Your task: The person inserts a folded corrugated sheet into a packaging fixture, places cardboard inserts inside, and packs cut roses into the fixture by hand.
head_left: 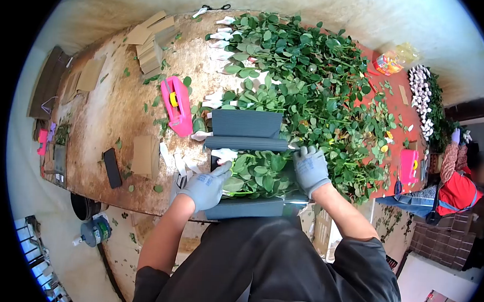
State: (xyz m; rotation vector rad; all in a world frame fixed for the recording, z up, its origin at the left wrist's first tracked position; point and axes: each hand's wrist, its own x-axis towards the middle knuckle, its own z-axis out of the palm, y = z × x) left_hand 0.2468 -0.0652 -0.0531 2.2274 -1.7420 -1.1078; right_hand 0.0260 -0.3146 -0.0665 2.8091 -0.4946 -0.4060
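Note:
In front of me, leafy rose stems (260,173) with white-wrapped heads (224,154) lie on dark corrugated card (245,209) at the table's near edge. My left hand (205,187), in a grey glove, is at the head end, its fingers together against the wrapped heads. My right hand (310,167), gloved too, lies over the stems on the other side with its fingers stretched out and slightly apart. Just beyond both hands, a dark ribbed strip (246,143) lies across the stems, with another ribbed sheet (247,123) behind it.
A big heap of leafy stems (310,62) covers the table's middle and back. To the left are a pink tape dispenser (176,106), a phone (112,168) and brown card pieces (143,156). At right are another pink dispenser (409,165) and a person in red (459,193).

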